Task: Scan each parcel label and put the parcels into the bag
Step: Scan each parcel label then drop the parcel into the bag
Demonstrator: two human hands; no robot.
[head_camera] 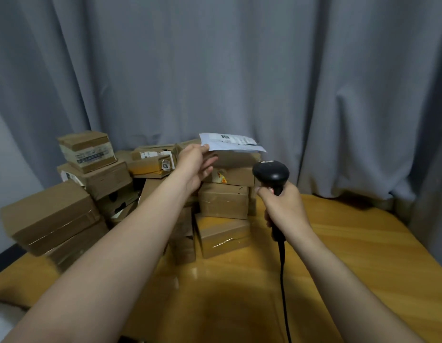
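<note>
Several brown cardboard parcels are heaped at the back of the wooden table (339, 256). My left hand (196, 167) reaches to the top parcel (236, 159) of the middle stack. Its thumb and fingers pinch the left edge of that parcel's white label (231, 142), which stands lifted off the box. My right hand (283, 206) grips the handle of a black barcode scanner (270, 173). The scanner's head sits just right of the stack, below the label. No bag shows in this view.
A grey curtain (215, 70) hangs right behind the parcels. More boxes pile up at the left, one with a label (87, 151) on top. The scanner's black cable (284, 293) runs down toward me across the table. Bare tabletop lies at the right and front.
</note>
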